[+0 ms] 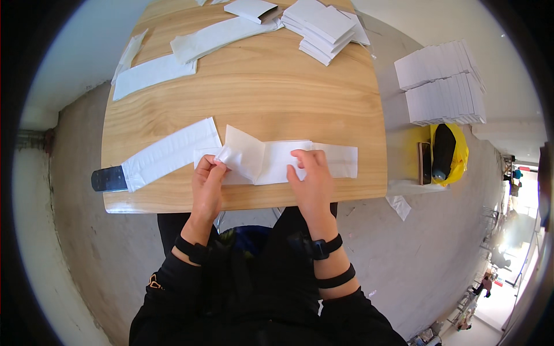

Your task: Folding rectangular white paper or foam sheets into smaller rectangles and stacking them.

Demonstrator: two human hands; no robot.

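Observation:
My left hand point(208, 181) pinches the left end of a folded-back white sheet point(245, 155), whose lifted part shows a creamy underside. This sheet rises from a long white strip point(337, 160) lying near the table's front edge. Over the strip's middle, my right hand point(311, 179) is held with thumb and fingers apart; whether its fingertips touch the paper I cannot tell. To the left lies a stack of long white strips point(170, 151), its right end close to my left hand. A dark, flat, rounded object point(108, 179) sticks out from its left end, past the table edge.
On the wooden table point(277, 98), more white strips point(156, 75) lie far left, with stacked flat white boxes point(326, 29) far right. Off the right side are large stacks of white boxes point(444, 86), a yellow bag point(459, 153) with a dark item, and a phone-like object point(425, 163).

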